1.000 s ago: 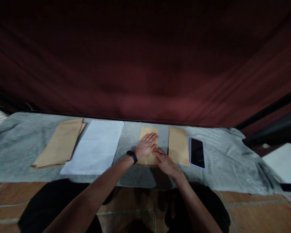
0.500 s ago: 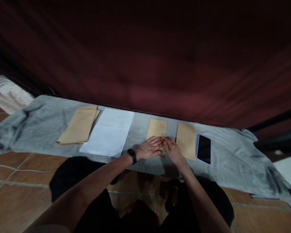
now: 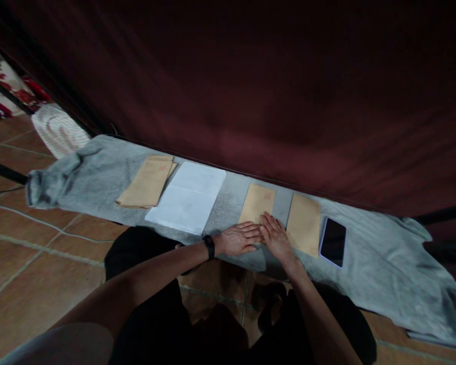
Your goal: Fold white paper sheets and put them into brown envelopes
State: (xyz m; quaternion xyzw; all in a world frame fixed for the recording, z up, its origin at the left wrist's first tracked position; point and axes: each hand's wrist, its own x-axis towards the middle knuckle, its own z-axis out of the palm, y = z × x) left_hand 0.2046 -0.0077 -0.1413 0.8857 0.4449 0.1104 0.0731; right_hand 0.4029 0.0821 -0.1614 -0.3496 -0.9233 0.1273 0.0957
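Note:
A brown paper envelope [image 3: 257, 200] with faint red print near its top lies on a grey cloth [image 3: 228, 203] in front of me. My left hand [image 3: 239, 238] rests flat across its lower end, fingers stretched out to the right. Beside it, my right hand [image 3: 275, 235] lies palm down at the envelope's lower right, fingers extended and touching the left fingertips. Both hands cover the envelope's lower part. To the right of my right hand is another brown envelope [image 3: 304, 223], lying flat.
Left of my hands are white paper sheets [image 3: 190, 197] with a crease across, then a stack of brown envelopes [image 3: 146, 182]. A phone [image 3: 333, 242] with a dark screen lies at the right. A dark red curtain-like surface [image 3: 231, 101] rises behind the cloth.
The camera view has turned, so the things appear shifted to the right. My right hand has flattened and moved up onto the envelope; my left hand stays flat at its lower end.

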